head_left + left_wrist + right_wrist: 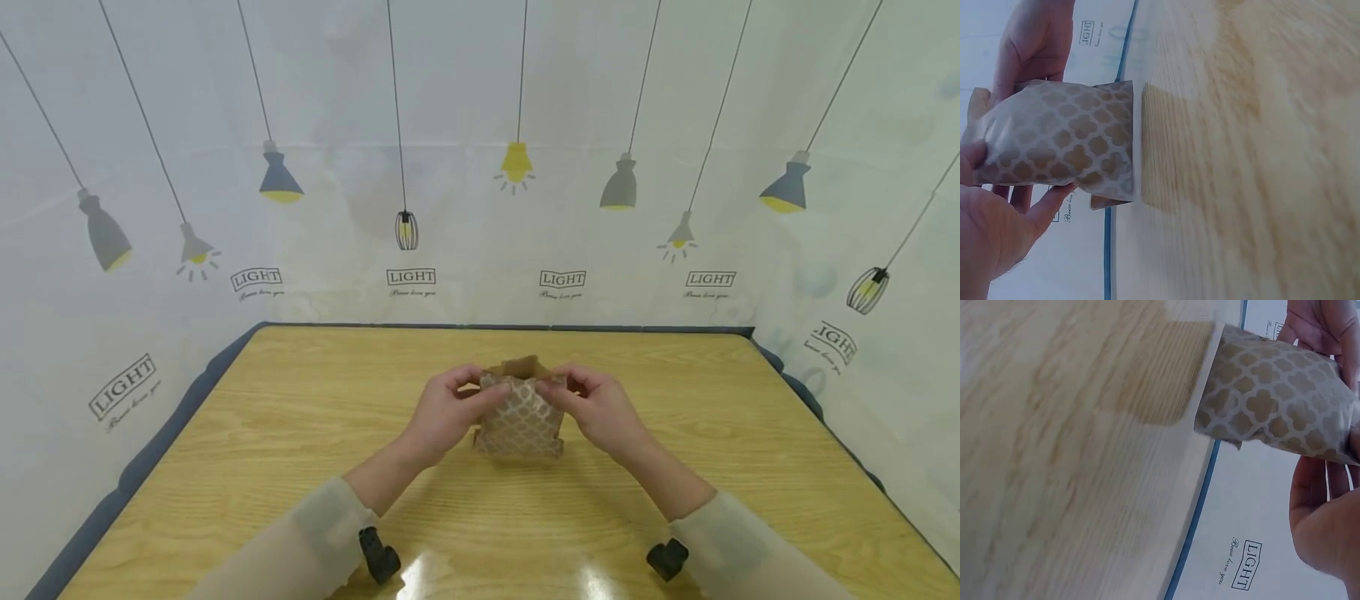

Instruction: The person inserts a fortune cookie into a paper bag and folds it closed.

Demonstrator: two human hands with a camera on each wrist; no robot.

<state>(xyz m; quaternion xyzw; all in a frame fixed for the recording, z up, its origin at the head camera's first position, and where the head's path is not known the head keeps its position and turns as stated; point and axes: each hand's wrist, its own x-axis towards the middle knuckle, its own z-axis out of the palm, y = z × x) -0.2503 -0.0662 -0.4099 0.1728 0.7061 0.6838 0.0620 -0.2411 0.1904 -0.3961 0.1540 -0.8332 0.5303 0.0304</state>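
Observation:
A small brown paper bag [521, 421] with a white lattice pattern stands upright at the middle of the wooden table. Its top edge gapes a little, and a plain brown flap rises at the back. My left hand [448, 408] pinches the bag's upper left side, thumb on the front face. On the opposite upper side, my right hand [603, 410] pinches it in the same way. In the left wrist view the patterned paper bag [1066, 134] looks full-bodied, with folded corners at its base. What is inside stays hidden.
The wooden table [300, 467] has a dark blue edge strip [450, 325] along its back. Behind it hangs a pale wall covering [465, 183] printed with lamps and the word LIGHT. A small black device [378, 557] sits at the left wrist, another black device [667, 558] at the right.

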